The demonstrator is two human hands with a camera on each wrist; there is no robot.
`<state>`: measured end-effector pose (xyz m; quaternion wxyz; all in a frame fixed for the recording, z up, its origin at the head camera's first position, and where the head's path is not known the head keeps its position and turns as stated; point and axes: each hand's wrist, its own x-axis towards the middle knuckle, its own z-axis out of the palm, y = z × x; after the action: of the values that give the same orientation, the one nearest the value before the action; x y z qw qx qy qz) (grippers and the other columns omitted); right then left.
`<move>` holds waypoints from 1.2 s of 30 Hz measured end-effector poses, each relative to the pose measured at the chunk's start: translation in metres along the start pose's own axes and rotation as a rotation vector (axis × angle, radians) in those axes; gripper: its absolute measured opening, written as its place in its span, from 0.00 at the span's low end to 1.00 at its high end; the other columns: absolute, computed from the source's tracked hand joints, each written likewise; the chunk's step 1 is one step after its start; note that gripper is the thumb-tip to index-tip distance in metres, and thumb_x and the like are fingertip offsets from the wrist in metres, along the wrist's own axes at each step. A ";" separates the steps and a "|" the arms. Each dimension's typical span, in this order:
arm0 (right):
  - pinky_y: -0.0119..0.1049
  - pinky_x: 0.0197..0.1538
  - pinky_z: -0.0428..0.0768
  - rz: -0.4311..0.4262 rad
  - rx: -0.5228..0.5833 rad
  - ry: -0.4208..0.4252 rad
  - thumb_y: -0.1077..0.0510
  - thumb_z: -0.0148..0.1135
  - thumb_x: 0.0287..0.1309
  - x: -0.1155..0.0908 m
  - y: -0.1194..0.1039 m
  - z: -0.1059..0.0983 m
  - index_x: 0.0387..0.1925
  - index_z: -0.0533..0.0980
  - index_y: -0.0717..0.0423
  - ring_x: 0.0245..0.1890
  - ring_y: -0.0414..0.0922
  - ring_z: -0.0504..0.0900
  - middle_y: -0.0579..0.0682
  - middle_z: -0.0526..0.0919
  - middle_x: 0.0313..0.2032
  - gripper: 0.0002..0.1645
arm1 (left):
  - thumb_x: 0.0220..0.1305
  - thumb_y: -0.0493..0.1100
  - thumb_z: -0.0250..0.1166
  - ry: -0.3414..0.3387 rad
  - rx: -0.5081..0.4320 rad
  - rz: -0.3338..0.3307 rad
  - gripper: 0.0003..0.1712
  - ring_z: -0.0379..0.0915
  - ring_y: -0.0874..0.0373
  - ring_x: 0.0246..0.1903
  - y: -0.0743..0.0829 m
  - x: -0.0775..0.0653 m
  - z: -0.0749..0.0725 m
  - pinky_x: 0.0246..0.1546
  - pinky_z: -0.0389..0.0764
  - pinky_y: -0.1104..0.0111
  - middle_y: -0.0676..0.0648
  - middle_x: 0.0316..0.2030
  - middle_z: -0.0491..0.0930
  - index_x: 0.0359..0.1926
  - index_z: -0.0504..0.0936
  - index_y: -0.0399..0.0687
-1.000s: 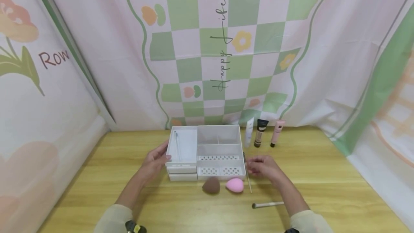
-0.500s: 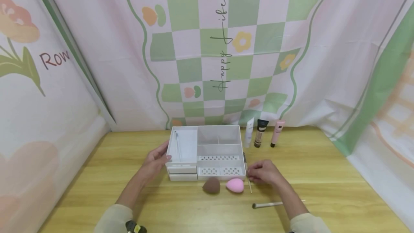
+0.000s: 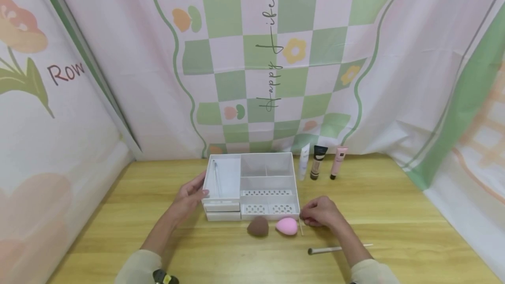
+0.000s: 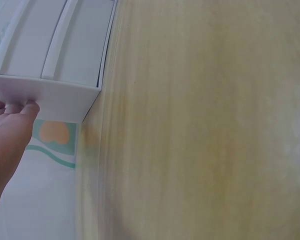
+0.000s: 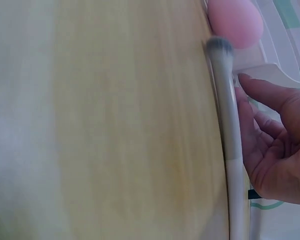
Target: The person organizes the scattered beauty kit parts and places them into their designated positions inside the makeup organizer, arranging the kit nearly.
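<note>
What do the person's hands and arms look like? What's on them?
The left sleeve and right sleeve are pale cream. The left hand and right hand are bare, with no gloves. A black gadget with a yellow patch shows beside the left sleeve.

**Soft light, hazy close-ups**

The light lies soft and fairly even over the curtain [image 3: 260, 56] and table [image 3: 256, 257], with a faint sheen on the wood at the near side. Pale grey shade settles in the back compartments of the white box [image 3: 221, 215], and a weak shadow runs beside the left forearm [image 3: 163, 229]. From the left wrist it looks cooler, bluish glare at the right edge. From the right wrist the wood grain smears, haze washes the left, and the table's edge bows.
</note>
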<state>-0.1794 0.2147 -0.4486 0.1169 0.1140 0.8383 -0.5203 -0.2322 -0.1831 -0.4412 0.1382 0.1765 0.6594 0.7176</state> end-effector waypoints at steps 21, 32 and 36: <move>0.28 0.26 0.84 0.012 -0.193 0.055 0.66 0.70 0.46 0.001 -0.008 0.005 0.31 0.85 0.64 0.20 0.39 0.81 0.52 0.86 0.21 0.07 | 0.72 0.31 0.52 -0.017 0.009 0.020 0.41 0.31 0.39 0.82 -0.001 0.000 -0.001 0.68 0.64 0.82 0.36 0.82 0.35 0.79 0.42 0.32; 0.28 0.24 0.81 0.006 -0.249 0.053 0.65 0.70 0.45 0.000 -0.012 0.003 0.26 0.84 0.63 0.18 0.40 0.79 0.52 0.84 0.19 0.04 | 0.71 0.29 0.51 -0.009 -0.007 0.011 0.42 0.31 0.39 0.82 -0.002 0.001 0.000 0.67 0.65 0.82 0.36 0.82 0.35 0.79 0.41 0.32; 0.26 0.22 0.77 0.006 -0.298 0.060 0.64 0.71 0.45 0.000 -0.011 0.004 0.21 0.82 0.61 0.16 0.39 0.76 0.51 0.83 0.17 0.05 | 0.71 0.29 0.50 -0.010 -0.014 0.017 0.41 0.30 0.39 0.81 -0.002 0.000 0.000 0.67 0.65 0.83 0.35 0.81 0.35 0.79 0.41 0.31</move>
<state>-0.1826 0.2066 -0.4406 0.1090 0.1132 0.9090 -0.3861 -0.2326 -0.1826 -0.4436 0.1364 0.1847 0.6521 0.7225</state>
